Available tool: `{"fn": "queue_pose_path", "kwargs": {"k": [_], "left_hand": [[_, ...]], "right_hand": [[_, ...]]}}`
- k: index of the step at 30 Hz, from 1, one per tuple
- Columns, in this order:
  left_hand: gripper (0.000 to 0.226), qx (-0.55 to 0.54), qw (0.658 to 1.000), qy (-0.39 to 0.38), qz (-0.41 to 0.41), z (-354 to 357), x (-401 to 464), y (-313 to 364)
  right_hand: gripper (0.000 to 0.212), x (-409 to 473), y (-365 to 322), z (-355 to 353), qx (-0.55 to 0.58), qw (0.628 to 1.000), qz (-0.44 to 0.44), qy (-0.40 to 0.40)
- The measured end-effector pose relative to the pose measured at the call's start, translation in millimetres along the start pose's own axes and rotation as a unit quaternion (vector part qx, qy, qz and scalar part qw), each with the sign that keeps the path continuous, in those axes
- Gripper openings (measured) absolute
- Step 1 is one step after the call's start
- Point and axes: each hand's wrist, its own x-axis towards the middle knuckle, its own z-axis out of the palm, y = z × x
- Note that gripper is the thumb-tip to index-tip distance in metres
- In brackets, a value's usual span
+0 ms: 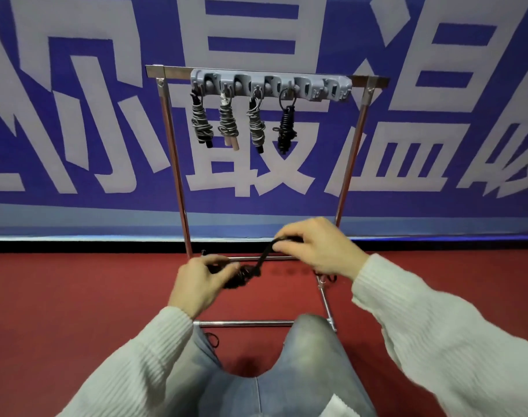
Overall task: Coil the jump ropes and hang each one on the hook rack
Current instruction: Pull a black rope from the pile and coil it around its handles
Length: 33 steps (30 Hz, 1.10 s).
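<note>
A grey hook rack (270,85) is fixed to the top bar of a metal stand (172,152). Several coiled jump ropes hang from it: three grey ones (201,121) (228,123) (255,124) and a black one (286,124). The hooks at the rack's right end are bare. Low in front of the stand, my left hand (198,285) grips a black coiled bundle of jump rope (241,275). My right hand (315,246) pinches a strand of the same rope that runs up from the bundle.
The stand's lower bars (247,323) lie on the red floor (76,296) just past my knees (313,350). A blue banner with large white characters (76,115) covers the wall behind the stand.
</note>
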Motion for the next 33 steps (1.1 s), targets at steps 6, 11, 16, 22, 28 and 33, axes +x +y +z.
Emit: {"fn": "queue_pose_path", "kwargs": {"k": [6,11,16,22,28,33], "left_hand": [[0.036,-0.244,0.911,-0.331,0.024,-26.9,-29.3,51.6],[0.075,-0.615,0.731,-0.263,-0.136,-25.5,-21.0,34.8],[0.035,-0.735,0.638,-0.141,-0.183,-14.6,-7.3,16.1],[0.032,-0.47,0.862,0.091,-0.164,4.6,0.0,3.5],[0.029,0.066,0.993,-0.097,0.028,6.2,-12.7,27.7],[0.062,-0.301,0.881,-0.36,-0.062,-25.7,-19.4,33.2]], "right_hand": [[0.01,9.7,26.1,13.3,0.187,0.978,0.056,-0.077],[0.024,-13.3,9.1,60.4,0.317,0.94,0.106,-0.07],[0.021,-24.3,7.5,64.0,0.235,0.959,0.124,-0.102],[0.023,-22.4,-18.5,42.2,-0.065,0.993,0.036,-0.095],[0.017,21.1,-1.7,5.5,-0.11,0.983,0.004,-0.145],[0.014,5.1,9.4,23.3,0.201,0.962,0.051,-0.177]]}}
